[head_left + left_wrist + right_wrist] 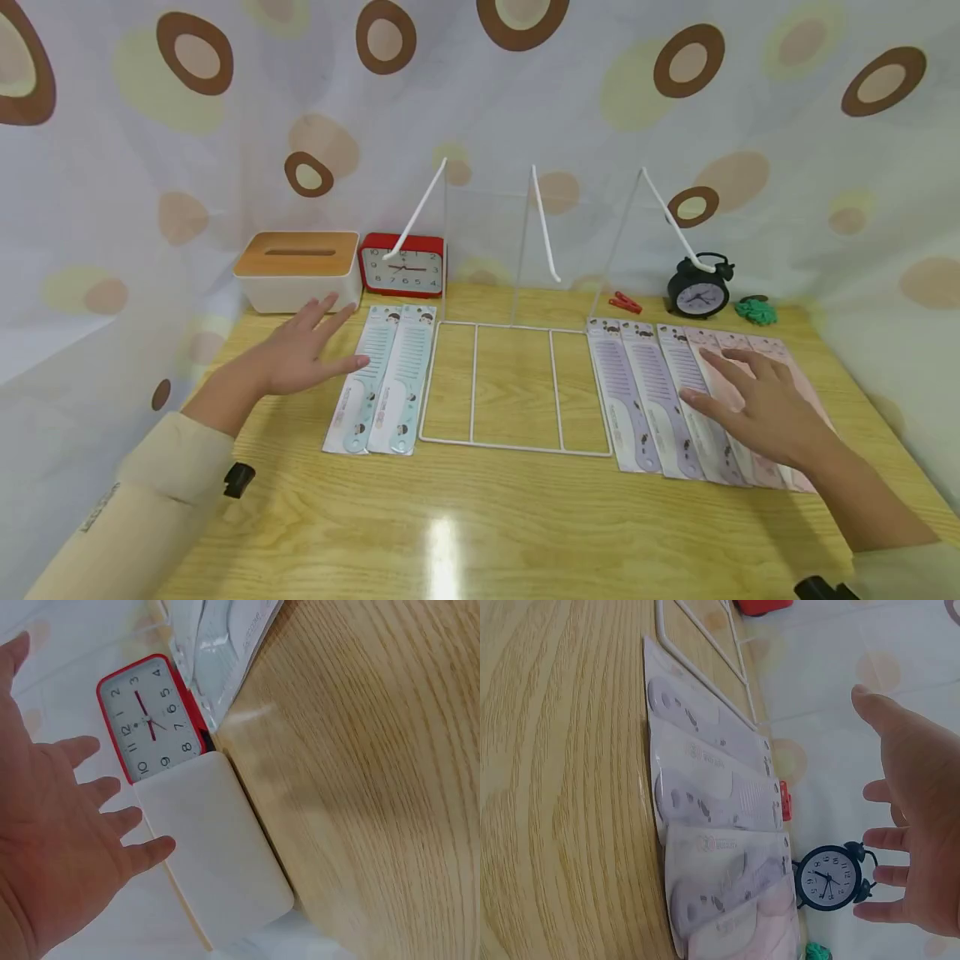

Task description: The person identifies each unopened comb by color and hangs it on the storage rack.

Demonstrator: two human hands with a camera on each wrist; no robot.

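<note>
My left hand [303, 346] hovers with spread fingers beside two packaged light-blue combs [405, 379], holding nothing. Over on the right, my right hand [765, 408] is held above the other packaged combs, fingers apart and nothing in them. Three of these are purple combs [624, 396], lying overlapped in a fanned row. Pink combs [795, 367] continue that row, partly hidden under my right hand in the head view. Between the two groups stands a white wire rack [517, 447], its three slanted prongs [546, 225] bare.
Along the back stand a tissue box [300, 287] with a wooden lid, a red rectangular clock [402, 267] and a black alarm clock [698, 292]. Red clips [625, 302] and a green bundle [756, 311] lie near the back right. A patterned curtain [487, 108] hangs behind the table [360, 525].
</note>
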